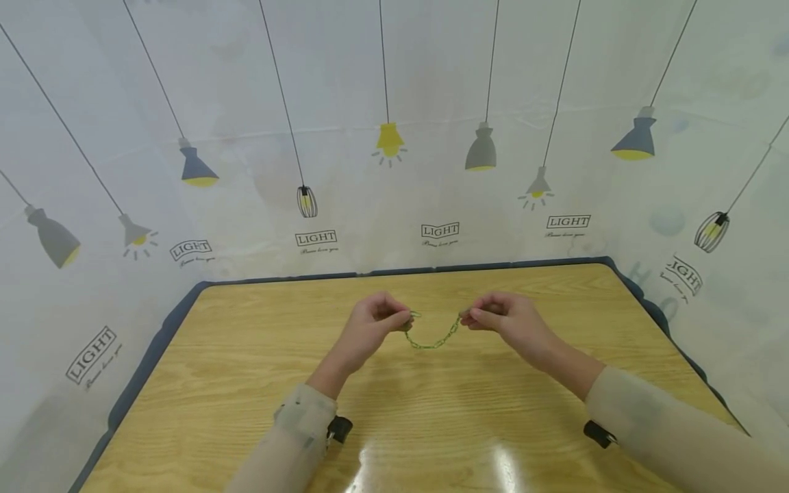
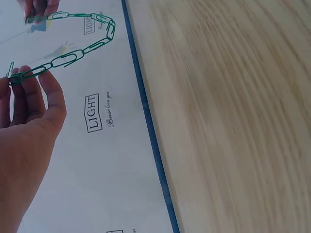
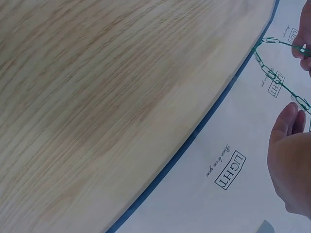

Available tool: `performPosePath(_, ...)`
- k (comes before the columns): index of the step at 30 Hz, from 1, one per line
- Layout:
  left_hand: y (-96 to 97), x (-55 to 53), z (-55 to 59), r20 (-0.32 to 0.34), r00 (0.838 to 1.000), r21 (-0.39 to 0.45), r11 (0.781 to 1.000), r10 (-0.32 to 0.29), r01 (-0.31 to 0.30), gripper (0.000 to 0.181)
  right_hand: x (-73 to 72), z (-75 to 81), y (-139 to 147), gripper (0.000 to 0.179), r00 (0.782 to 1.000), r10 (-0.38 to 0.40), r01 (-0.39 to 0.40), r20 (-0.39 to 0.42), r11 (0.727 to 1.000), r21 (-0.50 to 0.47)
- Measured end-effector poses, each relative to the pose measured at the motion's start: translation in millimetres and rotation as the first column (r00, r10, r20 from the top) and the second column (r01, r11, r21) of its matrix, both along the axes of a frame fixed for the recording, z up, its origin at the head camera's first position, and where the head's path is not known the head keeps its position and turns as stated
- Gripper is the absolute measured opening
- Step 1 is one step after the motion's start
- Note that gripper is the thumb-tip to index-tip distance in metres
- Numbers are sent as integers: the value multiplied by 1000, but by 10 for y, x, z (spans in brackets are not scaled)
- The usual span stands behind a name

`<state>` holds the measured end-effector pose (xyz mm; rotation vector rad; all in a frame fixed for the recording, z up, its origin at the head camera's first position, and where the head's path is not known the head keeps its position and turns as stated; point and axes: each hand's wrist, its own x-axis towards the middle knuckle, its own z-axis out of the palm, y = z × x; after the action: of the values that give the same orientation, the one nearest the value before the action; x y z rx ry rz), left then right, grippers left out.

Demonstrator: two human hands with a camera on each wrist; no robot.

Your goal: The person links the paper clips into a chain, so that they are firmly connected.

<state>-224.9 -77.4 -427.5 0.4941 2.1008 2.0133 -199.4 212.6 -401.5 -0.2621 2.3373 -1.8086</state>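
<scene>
A chain of linked green paper clips (image 1: 425, 346) hangs in a sagging curve between both hands, above the wooden table. The left hand (image 1: 377, 322) pinches one end between thumb and fingers, and a loose clip end sticks out past its fingertips. At the other end, the right hand (image 1: 504, 318) pinches the chain the same way. In the left wrist view the separate links of the paper clip chain (image 2: 68, 58) show plainly, looped one through another. The right wrist view has the chain (image 3: 272, 74) running down to the right fingertips, partly cut off by the frame edge.
The wooden table (image 1: 246, 383) has a dark blue edge (image 1: 394, 273) at its back and sides. White sheeting (image 1: 246, 103) printed with hanging lamps and "LIGHT" labels stands behind and beside it. Each sleeve has a black wrist-worn device (image 1: 340, 429) near the cuff.
</scene>
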Motion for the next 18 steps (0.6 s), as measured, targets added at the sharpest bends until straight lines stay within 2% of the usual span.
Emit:
performPosePath(9,167,-4,-1,-35,998,21,999,-49,50,11,-27,15,-191,24,1000,26,-26,2,995,-95)
performPosePath(18,268,13,17,-18,998,4,998,-62,62,10,-52,-15,-282,26,999,6,-2,32,993,-118)
